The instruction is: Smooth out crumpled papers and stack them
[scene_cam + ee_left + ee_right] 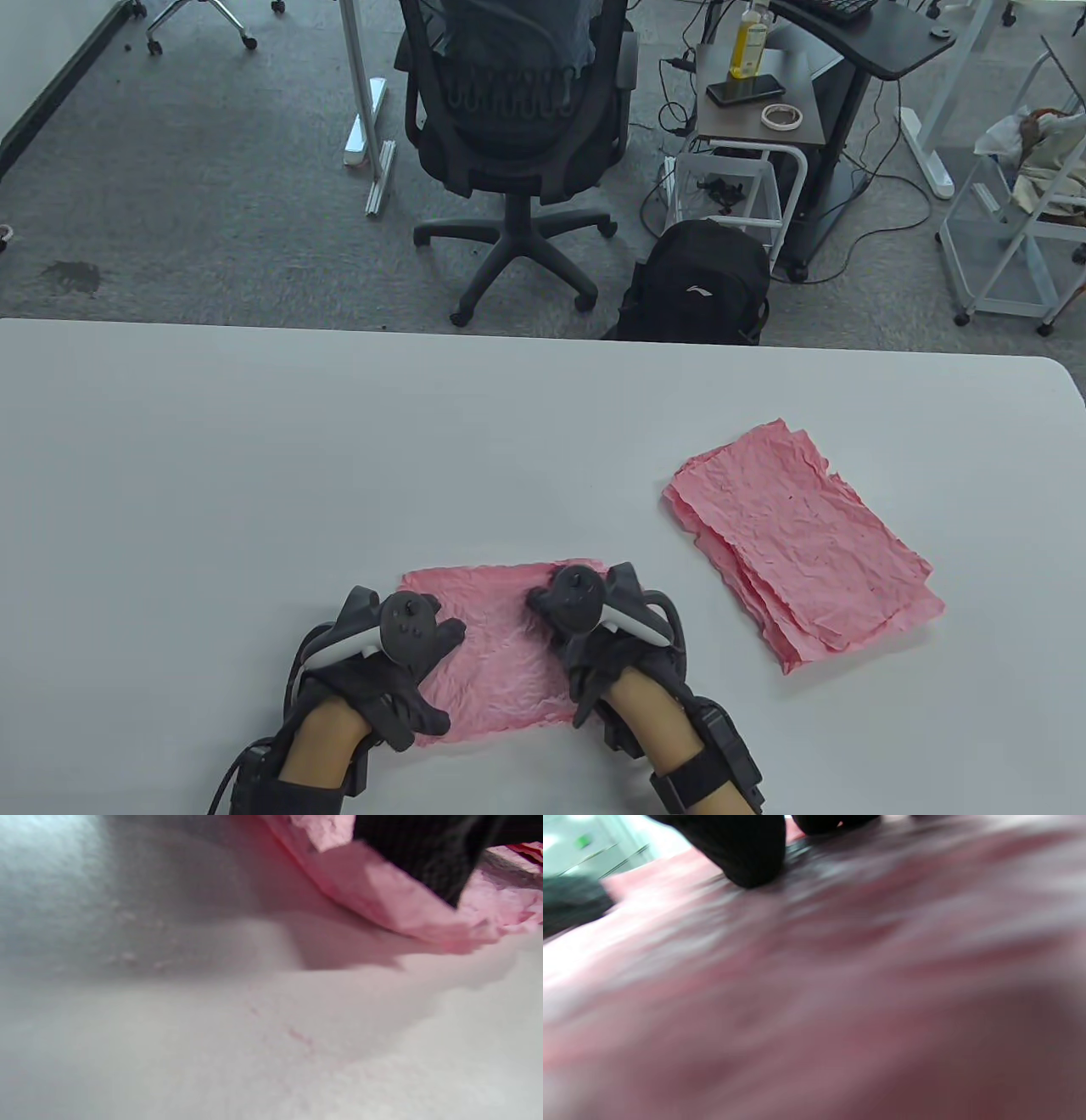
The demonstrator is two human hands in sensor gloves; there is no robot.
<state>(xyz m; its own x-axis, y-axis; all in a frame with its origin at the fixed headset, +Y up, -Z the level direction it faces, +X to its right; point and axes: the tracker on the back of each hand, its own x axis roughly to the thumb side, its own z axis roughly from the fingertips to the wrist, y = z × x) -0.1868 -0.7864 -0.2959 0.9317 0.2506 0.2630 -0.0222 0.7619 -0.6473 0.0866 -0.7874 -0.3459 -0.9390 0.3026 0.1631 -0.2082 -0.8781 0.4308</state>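
Both my hands sit on the pink sheet (pixel 501 654) at the table's (pixel 254 475) near edge; left hand (pixel 399 671) and right hand (pixel 594 645) look pressed flat, fingers not gripping; stack (pixel 802 543) lies right, so right hand's nearer.
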